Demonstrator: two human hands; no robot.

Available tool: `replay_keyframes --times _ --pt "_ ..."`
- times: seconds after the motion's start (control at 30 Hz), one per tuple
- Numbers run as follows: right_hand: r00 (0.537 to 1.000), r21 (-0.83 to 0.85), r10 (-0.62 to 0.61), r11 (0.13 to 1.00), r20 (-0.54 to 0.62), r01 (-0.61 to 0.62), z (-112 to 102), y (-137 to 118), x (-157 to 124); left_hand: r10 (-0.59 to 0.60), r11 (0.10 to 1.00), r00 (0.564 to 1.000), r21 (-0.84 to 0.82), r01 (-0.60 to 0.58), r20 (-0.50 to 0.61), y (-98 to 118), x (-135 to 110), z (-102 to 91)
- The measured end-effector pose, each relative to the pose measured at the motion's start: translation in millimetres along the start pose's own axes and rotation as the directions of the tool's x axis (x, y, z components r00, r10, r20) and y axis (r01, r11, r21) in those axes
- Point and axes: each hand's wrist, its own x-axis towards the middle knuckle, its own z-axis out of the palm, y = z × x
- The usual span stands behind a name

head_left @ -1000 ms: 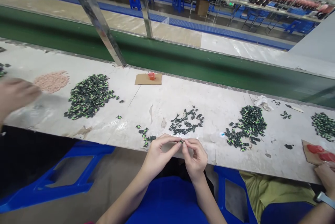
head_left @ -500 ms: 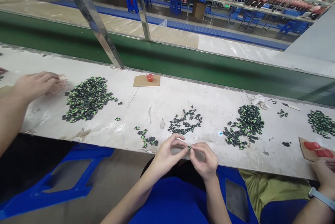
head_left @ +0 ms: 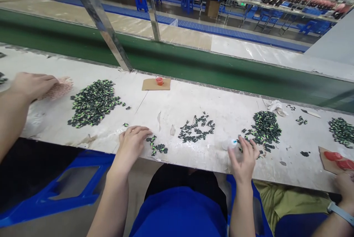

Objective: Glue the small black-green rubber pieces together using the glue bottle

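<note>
White worktop [head_left: 188,96] at a busy plant carries a big heap [head_left: 92,104] of black-and-green pcs, far L, and a smaller heap [head_left: 267,126], R. Wearer's R hand [head_left: 245,157] is at that R heap's near-left edge, grip loose, thumb spread from fingers. L hand [head_left: 134,139], palm down, is just L of a small cluster [head_left: 157,148]; can't tell if its grip has a pc. Btwn hands: a loose ring [head_left: 197,128] of pcs. Farther back, cardboard [head_left: 148,84] w/ red cup [head_left: 159,81].
</note>
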Motion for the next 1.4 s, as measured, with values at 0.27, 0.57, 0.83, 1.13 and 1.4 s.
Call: replay_keyframes --times 0.27,0.57,0.83,1.13,1.4 --pt "0.987 0.112 0.084 0.989 0.139 -0.1 14 -8 -4 -0.04 0.999 0.999 0.019 0.04 -0.01 1 2 -0.4" --pt "0.899 0.457 0.251 0.792 0.359 -0.404 13 -41 -10 0.17 0.887 0.976 -0.453 -0.091 0.135 75 -19 14.0" --pt "0.854 0.634 0.346 0.572 0.388 -0.52 14 -49 -9 0.126 0.933 0.985 -0.351 -0.077 0.118 107 -32 44.9" --pt "0.86 0.535 0.45 0.677 0.242 -0.505 26 -66 -22 0.126 0.917 0.971 -0.396 -0.036 0.203 100 -35 37.7" --pt "0.905 0.382 0.366 0.822 0.214 -0.423 30 -72 -23 0.111 0.92 0.977 -0.39 -0.032 0.181 104 -31 38.8"
